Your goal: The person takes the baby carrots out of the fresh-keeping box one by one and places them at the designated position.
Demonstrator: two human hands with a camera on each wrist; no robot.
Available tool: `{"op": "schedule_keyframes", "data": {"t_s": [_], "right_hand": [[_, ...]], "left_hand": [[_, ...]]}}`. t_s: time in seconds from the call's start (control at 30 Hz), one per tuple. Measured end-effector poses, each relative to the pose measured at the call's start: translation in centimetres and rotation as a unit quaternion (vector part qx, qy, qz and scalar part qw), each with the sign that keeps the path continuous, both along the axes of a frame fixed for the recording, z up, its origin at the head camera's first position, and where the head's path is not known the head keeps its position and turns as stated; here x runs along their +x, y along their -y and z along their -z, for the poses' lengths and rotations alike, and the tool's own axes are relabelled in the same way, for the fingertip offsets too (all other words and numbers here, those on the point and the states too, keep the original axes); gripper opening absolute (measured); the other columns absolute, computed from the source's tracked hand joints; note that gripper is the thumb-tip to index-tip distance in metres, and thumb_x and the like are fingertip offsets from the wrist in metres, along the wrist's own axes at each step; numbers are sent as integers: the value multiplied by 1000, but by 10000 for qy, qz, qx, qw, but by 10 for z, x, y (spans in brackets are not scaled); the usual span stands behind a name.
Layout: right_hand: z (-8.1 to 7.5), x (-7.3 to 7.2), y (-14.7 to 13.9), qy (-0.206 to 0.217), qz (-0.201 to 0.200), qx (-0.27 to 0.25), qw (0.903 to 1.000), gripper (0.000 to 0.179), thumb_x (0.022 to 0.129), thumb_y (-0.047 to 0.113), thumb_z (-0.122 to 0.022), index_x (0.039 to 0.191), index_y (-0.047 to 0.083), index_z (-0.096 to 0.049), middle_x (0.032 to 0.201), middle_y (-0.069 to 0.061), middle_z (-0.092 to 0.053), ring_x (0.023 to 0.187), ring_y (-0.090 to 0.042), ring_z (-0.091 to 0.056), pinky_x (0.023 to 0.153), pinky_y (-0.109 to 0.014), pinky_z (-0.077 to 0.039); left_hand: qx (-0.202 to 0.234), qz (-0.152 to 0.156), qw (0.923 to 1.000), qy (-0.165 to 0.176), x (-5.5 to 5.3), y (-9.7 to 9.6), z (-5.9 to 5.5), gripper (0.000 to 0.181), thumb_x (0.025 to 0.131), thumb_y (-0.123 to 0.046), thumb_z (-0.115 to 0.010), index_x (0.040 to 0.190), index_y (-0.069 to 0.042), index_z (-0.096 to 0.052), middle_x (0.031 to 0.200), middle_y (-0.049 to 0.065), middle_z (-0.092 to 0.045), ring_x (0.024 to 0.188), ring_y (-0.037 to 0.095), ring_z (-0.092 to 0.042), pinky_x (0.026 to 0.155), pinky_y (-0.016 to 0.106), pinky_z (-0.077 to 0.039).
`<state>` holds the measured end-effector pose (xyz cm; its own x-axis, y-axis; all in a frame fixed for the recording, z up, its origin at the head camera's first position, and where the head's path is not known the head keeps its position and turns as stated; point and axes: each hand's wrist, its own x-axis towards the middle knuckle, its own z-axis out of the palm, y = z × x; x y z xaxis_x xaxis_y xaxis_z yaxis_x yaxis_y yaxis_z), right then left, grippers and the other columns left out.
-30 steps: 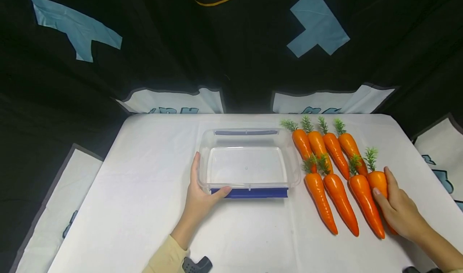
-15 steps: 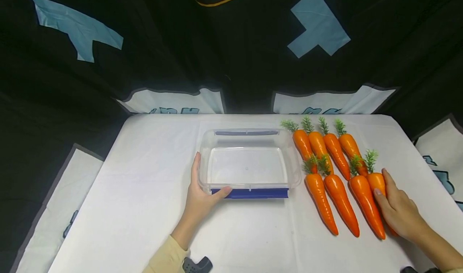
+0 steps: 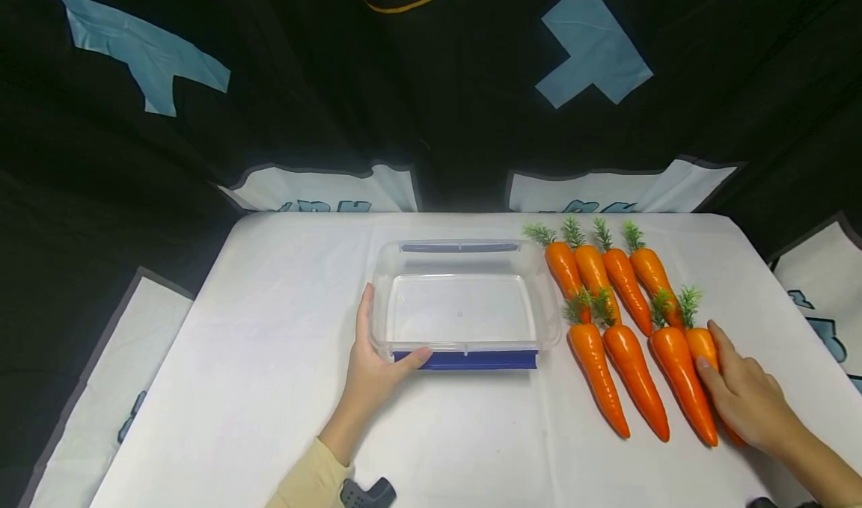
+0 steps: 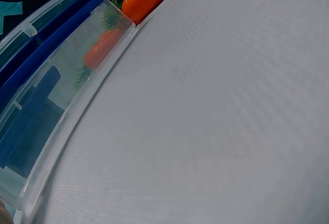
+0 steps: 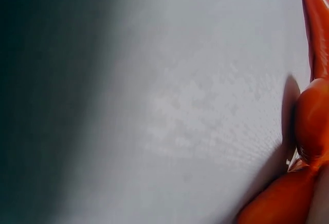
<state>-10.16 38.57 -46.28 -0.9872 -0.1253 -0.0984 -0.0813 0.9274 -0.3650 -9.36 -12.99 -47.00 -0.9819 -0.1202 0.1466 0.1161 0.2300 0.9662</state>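
Observation:
A clear plastic food container [image 3: 460, 310] without a lid sits on the white table, its blue latch [image 3: 481, 360] hanging along the front side. My left hand [image 3: 373, 358] holds its front left corner, thumb over the latch and fingers along the left wall. To the right, orange carrots with green tops lie in two rows. My right hand [image 3: 750, 396] grips the rightmost carrot [image 3: 701, 343] of the front row, thumb on its upper side. The fingers hide much of that carrot's right side. In the right wrist view, carrots [image 5: 312, 116] show at the right edge.
Beside the gripped carrot lies another front-row carrot [image 3: 682, 381]; a back-row carrot [image 3: 626, 287] lies farther off. The white tablecloth [image 3: 269, 328] extends left of the container. A black curtain [image 3: 404, 104] with blue patches hangs behind the table.
My right hand has shifted slightly toward the table's front, and the top of the rightmost carrot has moved a little with it. The left hand and container stay in place.

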Motion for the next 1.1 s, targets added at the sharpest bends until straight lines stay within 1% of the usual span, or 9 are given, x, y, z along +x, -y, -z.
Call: {"op": "schedule_keyframes", "data": {"t_s": [0.13, 0.27, 0.4, 0.47, 0.6, 0.7, 0.83, 1.0, 1.1], "right_hand": [[0, -1, -1, 77, -9, 212, 9997, 73, 107, 37, -36, 156, -5, -1, 130, -44, -45, 96, -51, -57, 72, -67, -42], [0, -2, -2, 170, 51, 304, 9994, 76, 107, 39, -36, 156, -4, 1, 131, -43, -44, 92, -45, -56, 70, -65, -44], [-1, -3, -2, 140, 40, 397, 9991, 76, 106, 40, -38, 156, -5, -1, 133, -42, -43, 91, -44, -55, 70, -66, -46], [-2, -4, -2, 135, 49, 483, 9987, 77, 106, 41, -39, 155, -6, -3, 129, -42, -45, 91, -45, -54, 69, -65, -46], [-5, -5, -1, 228, 170, 747, 9968, 81, 105, 46, -37, 155, -7, -2, 115, -41, -48, 87, -45, -50, 66, -59, -47], [-7, -4, 3, 181, 386, 957, 9945, 82, 104, 51, -34, 156, -2, -2, 114, -40, -43, 90, -49, -45, 70, -62, -44], [-13, -3, 14, -58, 849, 1204, 9891, 81, 102, 56, -34, 158, 5, -4, 124, -42, -34, 100, -58, -36, 80, -73, -40], [-28, -2, 28, -361, 1414, 1574, 9767, 81, 100, 58, -36, 158, 8, -11, 132, -42, -26, 109, -62, -28, 89, -75, -36], [-38, -3, 38, -556, 1566, 1598, 9731, 78, 100, 55, -36, 158, 8, -12, 135, -42, -25, 115, -63, -26, 94, -76, -34]], "left_hand": [[-28, 4, 10000, -2, -1, 0, 1, 122, 70, -25, -91, 159, -39, -7, 167, -1, -17, 152, 30, -21, 121, 60, -23], [-56, -8, 10000, 2, -2, -1, 2, 123, 70, -25, -91, 159, -38, -7, 167, 0, -17, 152, 31, -20, 121, 61, -22], [-51, -13, 10000, -9, -2, -1, 2, 123, 70, -24, -91, 159, -38, -7, 167, 0, -17, 153, 31, -20, 121, 60, -22], [-72, -14, 10000, -15, -3, -1, 3, 124, 69, -24, -91, 159, -38, -7, 167, 1, -16, 153, 31, -20, 121, 61, -22], [-124, -36, 9999, -21, -3, 0, 3, 123, 69, -26, -91, 159, -37, -7, 167, 2, -16, 152, 31, -20, 121, 61, -22], [-108, -46, 9999, -30, -2, 0, 2, 123, 70, -25, -91, 159, -37, -7, 167, 2, -17, 152, 31, -22, 121, 60, -23], [-76, -44, 10000, -21, -3, 2, 2, 122, 70, -25, -91, 159, -37, -7, 167, 2, -17, 152, 31, -22, 121, 60, -23], [-174, -57, 9998, 64, -3, 3, 1, 122, 70, -28, -91, 158, -42, -7, 167, 3, -17, 152, 32, -22, 120, 62, -23], [-309, -69, 9994, 156, -2, 2, -1, 122, 70, -31, -90, 157, -44, -6, 167, 2, -15, 152, 31, -20, 120, 64, -22]]}}
